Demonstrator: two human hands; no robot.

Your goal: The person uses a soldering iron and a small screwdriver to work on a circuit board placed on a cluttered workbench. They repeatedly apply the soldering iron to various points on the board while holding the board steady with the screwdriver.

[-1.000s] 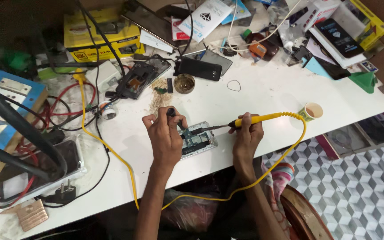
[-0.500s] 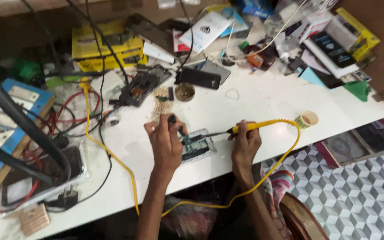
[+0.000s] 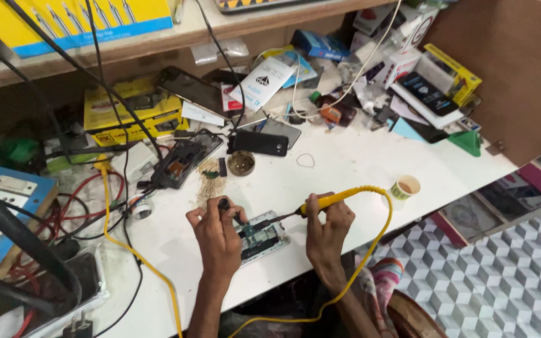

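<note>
The right hand (image 3: 325, 228) has its grip closed tight around a long yellow soldering iron with a smooth plastic handle (image 3: 328, 201), and its thin dark metal tip points down at a flat opened phone with green and shiny parts inside (image 3: 261, 236). The left hand (image 3: 217, 233) has its fingers pinched together on a small black tool (image 3: 224, 204), right over the same phone. The phone lies flat on the white tabletop (image 3: 345, 166), near the front edge, between both hands. A bendy yellow cord (image 3: 380, 241) loops from the iron. Nearby sit a small paper cup (image 3: 405, 186), a round brown tin (image 3: 241, 163) and a black rectangular phone (image 3: 260, 143).
</note>
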